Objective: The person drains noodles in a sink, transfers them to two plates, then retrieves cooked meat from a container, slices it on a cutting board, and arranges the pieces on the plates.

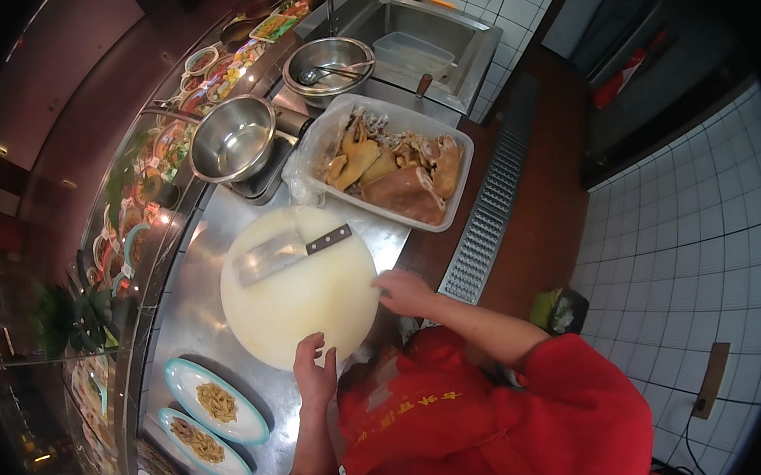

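A thick round cutting board (306,309) of pale plastic or wood lies on the steel counter before me. On its far half rests a cleaver (272,253), its brown riveted handle pointing right. My left hand (315,371) is at the board's near edge, fingers apart and holding nothing. At the right edge is my right hand (403,292), empty, fingers loosely bent; whether it touches the rim I cannot tell. Two oval white plates with turquoise rims, the larger plate (250,415) and the smaller plate (230,470), hold small heaps of sliced food left of my left hand.
Beyond the board stands a plastic tub (460,195) of cooked meat pieces. A steel saucepan (235,142) sits on a portable stove (270,179). Farther back are a steel bowl (328,56) with utensils and a sink (473,52). Several filled dishes line the left display case.
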The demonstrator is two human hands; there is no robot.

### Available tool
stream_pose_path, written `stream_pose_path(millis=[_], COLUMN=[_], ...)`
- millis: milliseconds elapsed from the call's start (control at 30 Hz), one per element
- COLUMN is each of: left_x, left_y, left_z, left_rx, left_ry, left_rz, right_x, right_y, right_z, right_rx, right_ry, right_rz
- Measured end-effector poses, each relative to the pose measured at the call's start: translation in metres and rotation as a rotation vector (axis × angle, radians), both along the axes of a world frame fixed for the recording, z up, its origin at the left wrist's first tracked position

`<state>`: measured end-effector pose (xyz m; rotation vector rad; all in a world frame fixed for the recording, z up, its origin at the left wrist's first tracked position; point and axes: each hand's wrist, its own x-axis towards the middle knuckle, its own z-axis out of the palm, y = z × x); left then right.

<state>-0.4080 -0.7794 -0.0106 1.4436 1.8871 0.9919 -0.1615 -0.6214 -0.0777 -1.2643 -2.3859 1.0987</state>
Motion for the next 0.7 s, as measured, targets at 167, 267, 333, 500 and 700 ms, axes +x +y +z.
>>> stream_pose_path(millis=[167, 267, 333, 500, 700], left_x=[-0.007, -0.024, -0.032, -0.027, 0.030], left_y=[0.039, 0.066, 0.082, 0.140, 0.271], left_z=[0.016, 0.026, 0.036, 0.059, 0.068], left_rx=[0.054, 0.111, 0.128, 0.095, 0.063], left_ry=[-0.031, -0.067, -0.115, -0.139, -0.087], left_rz=[0.063, 0.110, 0.167, 0.167, -0.043], right_x=[-0.102, -0.142, -0.150, -0.140, -0.045], right_y=[0.074, 0.087, 0.092, 0.109, 0.106], right_z=[-0.013, -0.019, -0.021, -0.013, 0.014], right_rx=[0.585, 0.535, 0.452, 0.312, 0.199], right_ry=[0.149, -0.163, -0.234, -0.160, 0.205], right_rz=[0.142, 0.234, 0.320, 0.349, 0.544])
